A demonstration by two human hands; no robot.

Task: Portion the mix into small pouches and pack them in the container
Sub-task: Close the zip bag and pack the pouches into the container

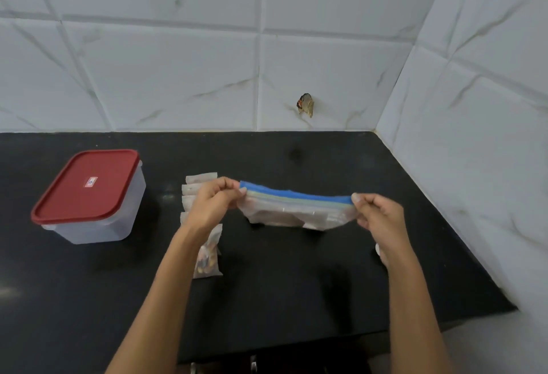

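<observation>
A large clear zip bag (pixel 298 210) with a blue seal strip stands on the black counter (pixel 267 284), holding some brownish mix. My left hand (pixel 215 203) pinches the left end of its blue strip. My right hand (pixel 378 215) pinches the right end. Several small clear pouches (pixel 200 187) lie in a column behind my left wrist. The nearest small pouch (pixel 207 261) holds mix. A clear container (pixel 92 195) with a red lid on it stands at the left.
White marble-look tiled walls (pixel 267 62) close off the back and the right side of the counter. A small dark mark (pixel 305 104) sits on the back wall. A small white object (pixel 378 249) peeks out beside my right forearm.
</observation>
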